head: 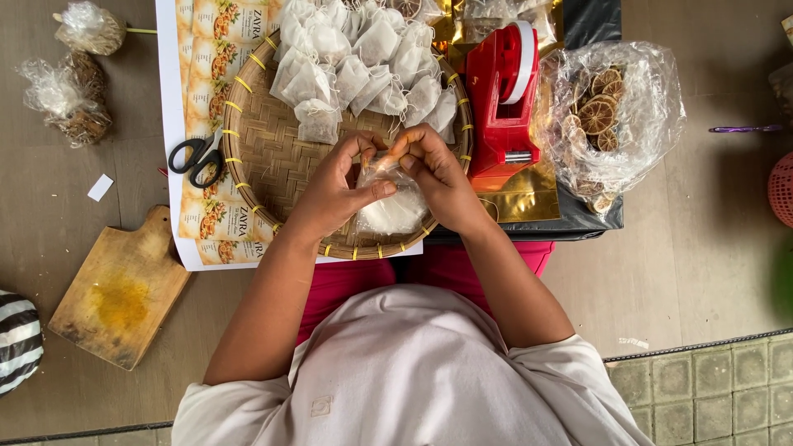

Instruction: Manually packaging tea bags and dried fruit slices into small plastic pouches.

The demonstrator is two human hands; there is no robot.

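Item: small clear pouch (388, 194), over the woven tray's (264, 157) 6 o'clock edge. Left hand (334, 186) and right hand (438, 177) pinch its top shut between fingertips. Risk: a slipping pinch could spill the contents. Filled sachets (363, 54) at 12 o'clock; red tape dispenser (500, 95) at 3 o'clock.

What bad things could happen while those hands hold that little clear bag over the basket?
The left hand and right hand pinch the small clear bag only at its top, so it might slip or spill into the woven tray. The scissors lie on the tray's rim, so an elbow nudge could perhaps knock them off. The white pouches are heaped near the far rim and may slide out.
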